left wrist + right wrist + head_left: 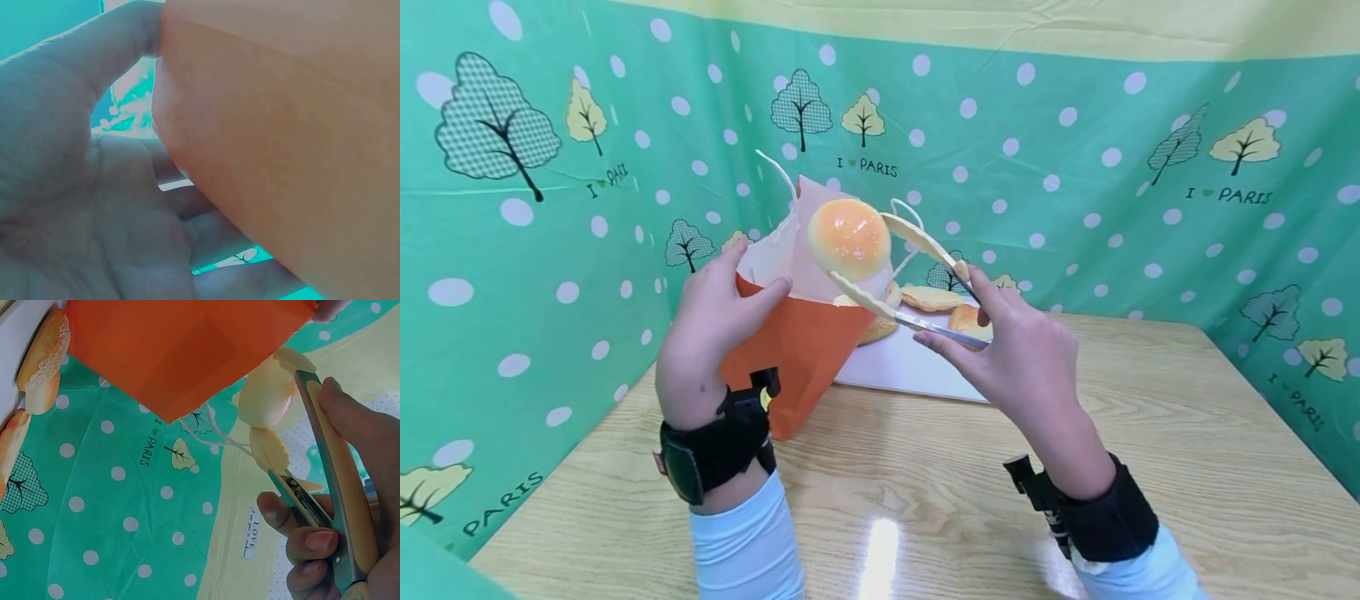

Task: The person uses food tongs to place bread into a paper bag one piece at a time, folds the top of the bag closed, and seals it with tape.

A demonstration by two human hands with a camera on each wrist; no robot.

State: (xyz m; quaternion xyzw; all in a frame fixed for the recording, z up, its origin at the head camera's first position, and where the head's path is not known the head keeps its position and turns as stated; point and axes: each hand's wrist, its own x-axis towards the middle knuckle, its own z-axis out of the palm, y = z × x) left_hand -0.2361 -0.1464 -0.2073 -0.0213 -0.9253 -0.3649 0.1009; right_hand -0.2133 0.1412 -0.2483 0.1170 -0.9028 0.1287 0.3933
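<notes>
An orange paper bag (pixel 805 350) with white string handles stands tilted on the table, its mouth spread wide. My left hand (pixel 718 312) holds the bag at its left rim, thumb at the edge; in the left wrist view the fingers (pixel 219 240) pass behind the paper. With my right hand (pixel 1022 346) I grip a pair of tongs (pixel 936 327) with cream tips and metal arms. Between the tips a round, glossy bun (pixel 850 237) is pinched, in front of or over the bag's mouth. The right wrist view shows the bun (pixel 265 394) beyond the bag's rim.
Behind the bag lies a white tray (pixel 910 379) carrying several breads, among them a flat pale one (pixel 932 298) and a browned piece (pixel 970 321). The bag partly hides it. A green patterned cloth (pixel 1060 167) hangs around the wooden table (pixel 970 475).
</notes>
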